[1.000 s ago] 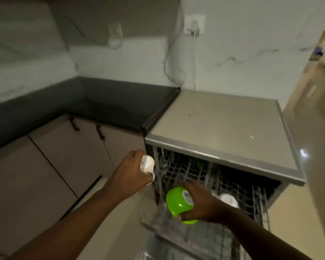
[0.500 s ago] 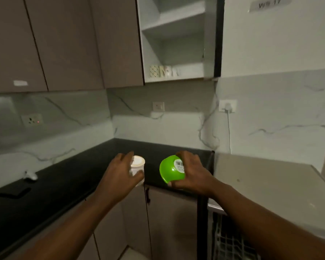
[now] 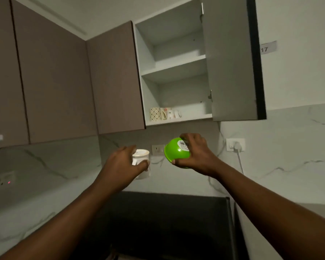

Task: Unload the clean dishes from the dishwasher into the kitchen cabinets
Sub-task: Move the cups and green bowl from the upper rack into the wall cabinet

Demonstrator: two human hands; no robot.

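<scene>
My left hand (image 3: 120, 166) grips a white mug (image 3: 142, 158) held upside down, its base facing up. My right hand (image 3: 197, 154) holds a green bowl (image 3: 175, 152), also bottom up, with a barcode sticker on its base. Both are raised in front of the marble backsplash, below an open upper cabinet (image 3: 176, 68). On the cabinet's bottom shelf stand several patterned mugs (image 3: 164, 113) at the left. The upper shelf shows nothing on it. The dishwasher is out of view.
The cabinet door (image 3: 233, 59) hangs open to the right. Closed brown upper cabinets (image 3: 54, 81) run to the left. A black countertop (image 3: 167, 222) lies below my arms. A wall socket with a plugged white cable (image 3: 235, 145) is right of the bowl.
Both hands lifted the mug and bowl from the dishwasher rack up over the countertop toward the open cabinet. The view tilted upward and the dishwasher dropped out of sight.
</scene>
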